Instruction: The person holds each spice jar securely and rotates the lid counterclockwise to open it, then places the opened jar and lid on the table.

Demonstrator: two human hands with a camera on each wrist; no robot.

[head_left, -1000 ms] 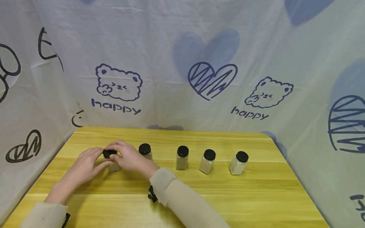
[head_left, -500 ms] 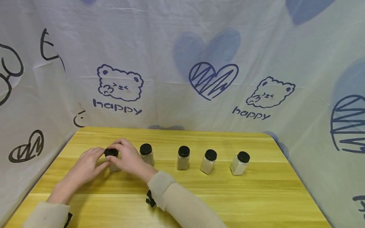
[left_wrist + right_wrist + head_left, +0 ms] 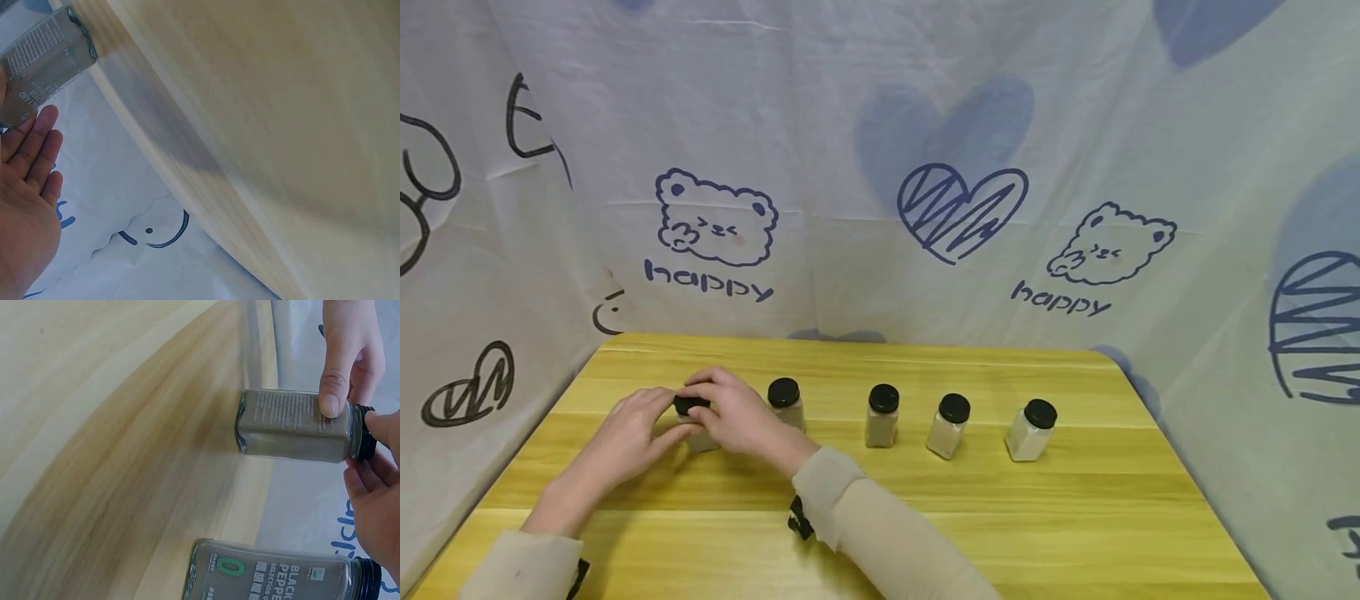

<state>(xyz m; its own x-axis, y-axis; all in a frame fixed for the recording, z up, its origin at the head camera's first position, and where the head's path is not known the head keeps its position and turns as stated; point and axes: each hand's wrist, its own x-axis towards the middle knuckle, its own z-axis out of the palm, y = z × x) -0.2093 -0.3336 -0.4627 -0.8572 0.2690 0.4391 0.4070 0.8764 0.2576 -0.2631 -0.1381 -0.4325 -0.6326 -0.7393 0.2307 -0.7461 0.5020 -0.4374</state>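
Note:
At the left of the table, a square glass spice jar [image 3: 703, 442] with grey-brown contents is upright between my two hands. My left hand [image 3: 628, 433] holds its glass body near the top, the thumb [image 3: 331, 403] lying against the printed side in the right wrist view. My right hand [image 3: 737, 419] pinches the black lid [image 3: 364, 432] between thumb and fingers. The lid sits on the jar's neck. In the left wrist view, the jar [image 3: 50, 62] shows small print, and its lid is out of frame.
Close to my right forearm stands a similar jar [image 3: 269, 575] labelled black pepper. Further right are three more black-lidded jars: one brownish [image 3: 880, 427], one beige [image 3: 944, 437] and one white [image 3: 1027, 437]. A printed cloth [image 3: 835, 275] hangs behind the wooden table [image 3: 1000, 533].
My right hand's fingers have shifted slightly around the lid, and its wrist has moved a little to the right. My left hand and the jars stay in place.

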